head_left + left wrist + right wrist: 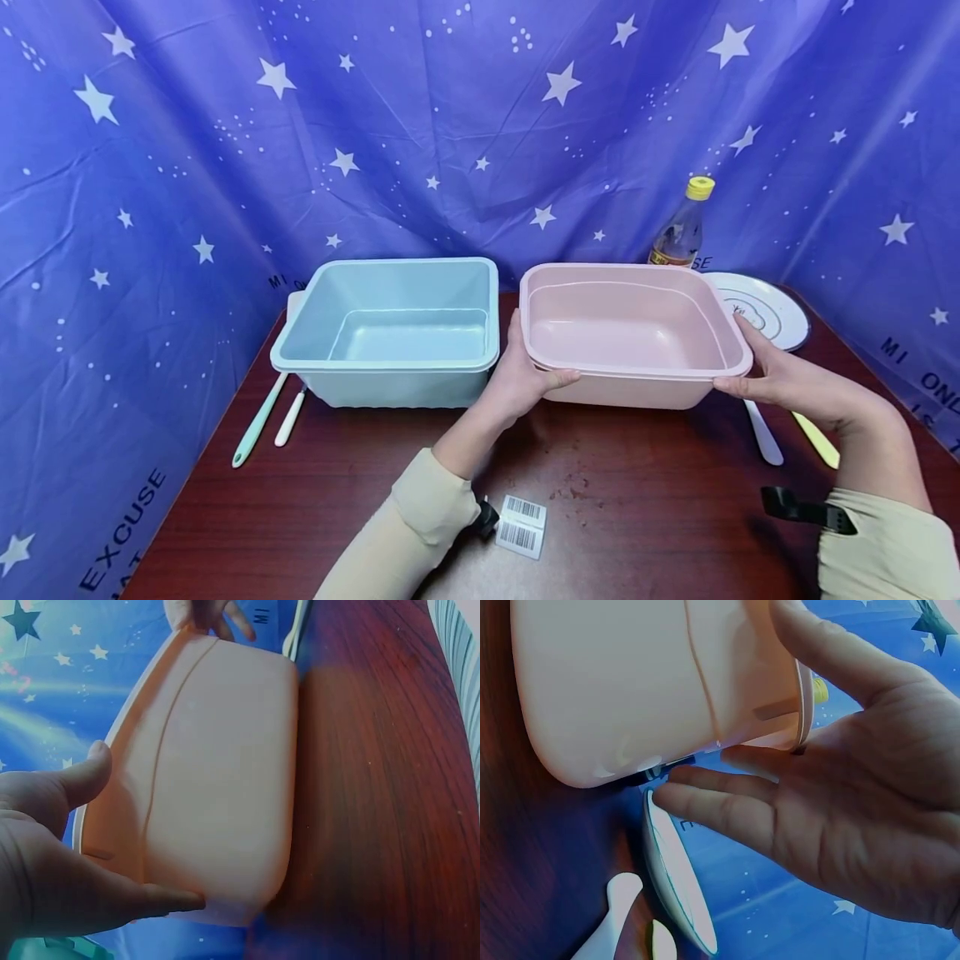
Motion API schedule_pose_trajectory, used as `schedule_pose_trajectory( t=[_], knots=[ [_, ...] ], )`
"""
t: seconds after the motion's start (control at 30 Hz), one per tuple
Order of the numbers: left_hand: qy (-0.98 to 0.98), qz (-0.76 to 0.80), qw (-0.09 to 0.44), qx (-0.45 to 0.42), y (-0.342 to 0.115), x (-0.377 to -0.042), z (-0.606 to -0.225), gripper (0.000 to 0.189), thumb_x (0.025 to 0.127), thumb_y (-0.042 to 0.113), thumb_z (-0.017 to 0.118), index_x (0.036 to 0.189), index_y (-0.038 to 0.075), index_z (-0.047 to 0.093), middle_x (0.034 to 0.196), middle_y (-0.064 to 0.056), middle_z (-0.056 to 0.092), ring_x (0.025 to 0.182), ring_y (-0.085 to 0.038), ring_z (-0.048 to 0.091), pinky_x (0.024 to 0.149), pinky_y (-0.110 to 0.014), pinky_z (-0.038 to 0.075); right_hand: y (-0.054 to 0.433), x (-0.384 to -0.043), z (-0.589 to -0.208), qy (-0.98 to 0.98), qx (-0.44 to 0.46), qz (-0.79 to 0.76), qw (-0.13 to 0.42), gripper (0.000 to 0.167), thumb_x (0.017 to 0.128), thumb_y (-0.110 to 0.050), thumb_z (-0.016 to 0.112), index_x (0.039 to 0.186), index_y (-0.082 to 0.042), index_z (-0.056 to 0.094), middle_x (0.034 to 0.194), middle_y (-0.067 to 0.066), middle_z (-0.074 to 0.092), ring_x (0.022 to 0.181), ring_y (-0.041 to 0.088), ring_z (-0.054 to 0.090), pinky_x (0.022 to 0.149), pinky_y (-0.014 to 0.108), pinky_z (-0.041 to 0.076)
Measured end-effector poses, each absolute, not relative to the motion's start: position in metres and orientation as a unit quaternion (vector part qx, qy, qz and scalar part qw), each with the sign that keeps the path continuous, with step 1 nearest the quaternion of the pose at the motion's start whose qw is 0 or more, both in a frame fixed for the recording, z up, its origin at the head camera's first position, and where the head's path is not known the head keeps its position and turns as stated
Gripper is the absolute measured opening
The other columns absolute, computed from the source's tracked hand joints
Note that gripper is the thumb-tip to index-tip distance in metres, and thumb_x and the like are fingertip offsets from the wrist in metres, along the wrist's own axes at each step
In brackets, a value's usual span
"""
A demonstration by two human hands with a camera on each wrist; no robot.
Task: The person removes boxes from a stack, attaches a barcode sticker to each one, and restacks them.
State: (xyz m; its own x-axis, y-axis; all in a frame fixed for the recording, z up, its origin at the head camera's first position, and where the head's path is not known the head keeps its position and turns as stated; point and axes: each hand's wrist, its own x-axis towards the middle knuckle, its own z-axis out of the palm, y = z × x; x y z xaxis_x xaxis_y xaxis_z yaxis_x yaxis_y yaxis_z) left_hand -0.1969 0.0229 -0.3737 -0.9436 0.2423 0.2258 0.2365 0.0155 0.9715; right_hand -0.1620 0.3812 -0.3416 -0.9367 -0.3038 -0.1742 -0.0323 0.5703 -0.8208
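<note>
A pink plastic basin stands at the right of centre, its inside facing me. My left hand holds its left end, thumb along the front rim and fingers against the side wall. At the opposite end my right hand grips the corner, thumb on the rim, fingers stretched along the wall in the right wrist view. Left of the pink basin sits a light blue basin, close to the back of my left hand. The pink basin's outer wall fills the middle of the left wrist view.
Behind the pink basin rises a yellow-capped bottle. A white plate lies at right, with a white handle and a yellow handle before it. Green and white handles lie at left. A barcode label is in front.
</note>
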Motion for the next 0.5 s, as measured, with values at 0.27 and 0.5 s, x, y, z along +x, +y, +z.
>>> schedule_pose_trajectory(
  t=[0.27,0.5],
  knots=[
    [0.747,0.647,0.003,0.151,0.023,-0.190,-0.370,0.122,0.073,0.005,0.090,0.161,0.010,0.004,0.157,-0.015,0.030,0.140,-0.027,0.036,0.116,-0.042,0.028,0.374,-0.161,-0.331,0.898,-0.069,-0.409,0.148,0.104,0.100,-0.030,0.064,0.158,-0.010,-0.020,0.161,0.035,-0.009,0.142,0.060,0.006,0.100,0.080,0.021],
    [0.791,0.596,0.042,0.132,0.018,-0.178,-0.356,0.120,0.079,0.019,0.086,0.162,0.014,-0.001,0.165,-0.014,0.010,0.149,-0.030,0.019,0.118,-0.046,0.023,0.366,-0.147,-0.299,0.951,-0.044,-0.306,0.005,0.091,0.100,-0.035,0.064,0.161,0.000,0.007,0.151,0.042,0.027,0.125,0.058,0.045,0.087,0.038,0.053]
  ],
)
